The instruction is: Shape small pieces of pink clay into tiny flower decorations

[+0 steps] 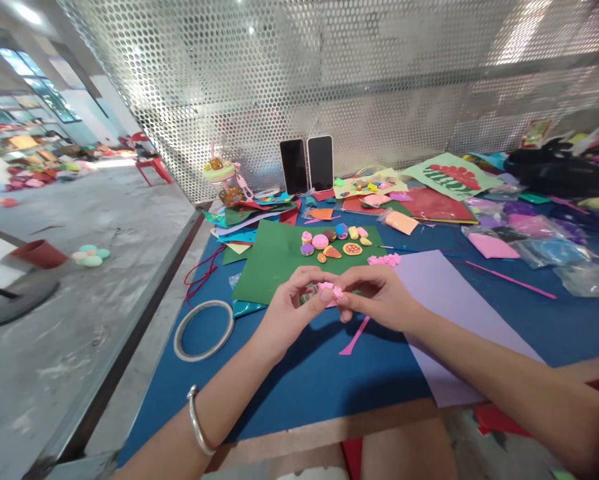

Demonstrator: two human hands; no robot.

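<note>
Both hands meet over the near edge of a green sheet. Between the fingertips of my left hand and my right hand is a small lump of pink clay, pinched from both sides. Fingers partly hide it, so its full shape cannot be seen. Just beyond my right hand lies a cluster of small pink clay pieces. Under the hands a pink plastic clay tool rests on the blue table. Several miniature clay foods, including a small pizza, sit on the green sheet.
A tape roll lies at the left, near red cord. A lilac sheet is under my right forearm. Two phones stand against the perforated metal panel. Bagged clay and a pink stick are at the right.
</note>
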